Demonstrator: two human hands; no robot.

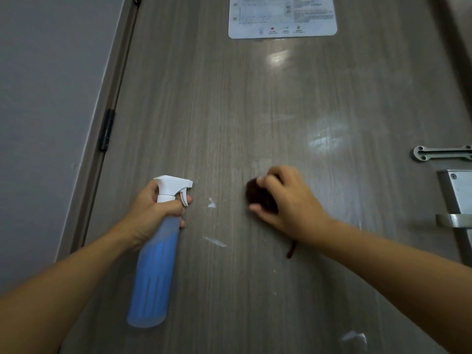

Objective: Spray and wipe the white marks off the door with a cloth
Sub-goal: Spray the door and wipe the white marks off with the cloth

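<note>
A grey wood-grain door (229,111) fills the view. My left hand (155,208) grips a spray bottle (155,272) with blue liquid and a white trigger head, its nozzle facing right. My right hand (283,198) presses a bunched dark brown cloth (258,195) against the door, a strip of it hanging below my wrist. White marks lie between my hands: one small mark (211,203) and a streak (215,241). Another white mark (353,338) sits low on the right. Faint smears (324,136) shine above my right hand.
A laminated notice (282,16) is stuck at the top of the door. On the right edge are a metal latch plate (441,153) and a lever handle (453,219). A black hinge (106,130) and the door frame run along the left, beside a grey wall (46,111).
</note>
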